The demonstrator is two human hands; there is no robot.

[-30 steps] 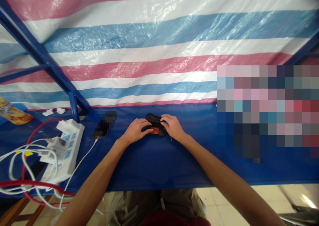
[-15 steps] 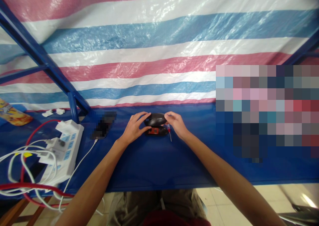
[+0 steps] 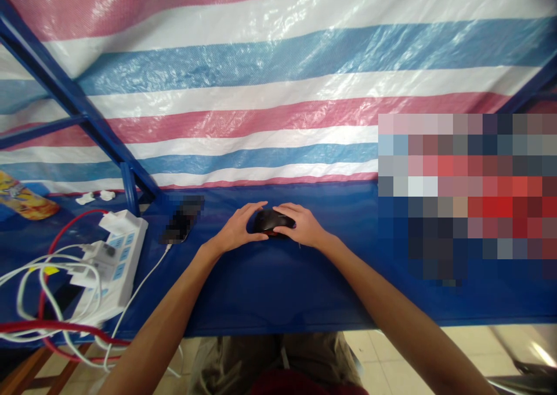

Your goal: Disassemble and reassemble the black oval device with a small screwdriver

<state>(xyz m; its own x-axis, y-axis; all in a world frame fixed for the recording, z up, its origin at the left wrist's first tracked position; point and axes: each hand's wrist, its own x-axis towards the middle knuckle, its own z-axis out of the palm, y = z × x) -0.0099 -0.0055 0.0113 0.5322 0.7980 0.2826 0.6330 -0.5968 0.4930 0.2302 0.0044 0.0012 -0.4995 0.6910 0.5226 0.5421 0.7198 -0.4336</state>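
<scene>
Gripping the black top cover (image 3: 266, 221) of a computer mouse by its right end, that's my right hand (image 3: 304, 225), fingers over the far side, thumb along the near one! My left hand (image 3: 238, 227) spreads wide around the left end, thumb close by the near edge; whether it touches, I can't tell. So the cover sits over the base, mid-desk, and that much looks done. But look, a reddish sliver (image 3: 270, 231) peeks out on the near side, so I'd judge the halves aren't fully seated: pressing remains. Outward now, over the blue desk (image 3: 278, 290): left, a dark phone (image 3: 181, 221) on its white cable (image 3: 145, 276), then a power strip (image 3: 126, 261); far side, striped sheeting (image 3: 261, 116).
</scene>
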